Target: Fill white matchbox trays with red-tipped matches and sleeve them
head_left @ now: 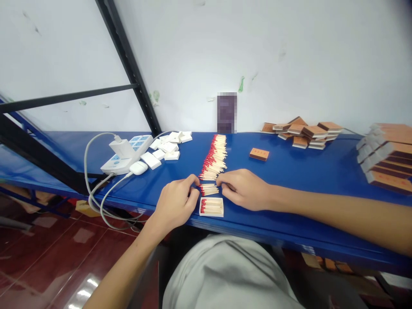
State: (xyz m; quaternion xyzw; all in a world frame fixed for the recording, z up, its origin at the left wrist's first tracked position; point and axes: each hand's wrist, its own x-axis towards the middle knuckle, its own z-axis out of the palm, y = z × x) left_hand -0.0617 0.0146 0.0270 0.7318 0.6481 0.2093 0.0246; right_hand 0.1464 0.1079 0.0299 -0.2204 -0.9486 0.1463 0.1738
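A small bundle of red-tipped matches (209,189) lies on the blue shelf (289,171), pinched from both ends. My left hand (175,204) presses its fingertips on the red heads, my right hand (246,189) on the wooden ends. Both hands are closed in a pinch. Just in front of the bundle sits an open white matchbox tray (211,207) filled with matches. Behind it a long row of loose matches (214,157) runs toward the wall.
Empty white trays (167,148) lie beside a power strip (127,154) with a charger and cables at left. One brown matchbox sleeve (259,154) lies alone; sleeve piles (304,131) and stacked boxes (388,156) sit at right. A black shelf post (131,68) slants up.
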